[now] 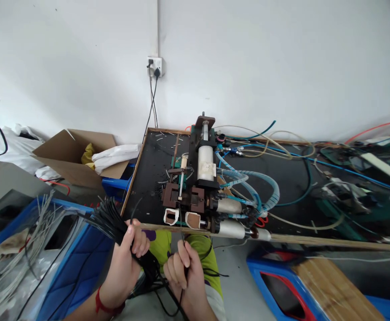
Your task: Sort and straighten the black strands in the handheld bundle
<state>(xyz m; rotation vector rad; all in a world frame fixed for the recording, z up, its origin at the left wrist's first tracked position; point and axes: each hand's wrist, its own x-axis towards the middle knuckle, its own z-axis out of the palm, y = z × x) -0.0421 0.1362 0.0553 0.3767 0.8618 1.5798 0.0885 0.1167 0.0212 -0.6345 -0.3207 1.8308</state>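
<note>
My left hand (131,249) is closed round a thick bundle of black cables (109,220), whose cut ends fan out to the upper left. The bundle's rest hangs over my lap. Beside it, my right hand (183,267) has its fingers curled on a black cable, close to the table's front edge. That cable runs up toward a pneumatic wire-stripping machine (183,196) with brown metal jaws, white cylinders and two pads at its front. The cable's tip is hard to make out among the jaws.
A blue crate (77,263) with grey wires in plastic stands at left. Behind it is an open cardboard box (71,156). Air hoses (268,183) loop across the black tabletop (148,165), strewn with scraps. A blue stool with a wooden board (335,285) is at lower right.
</note>
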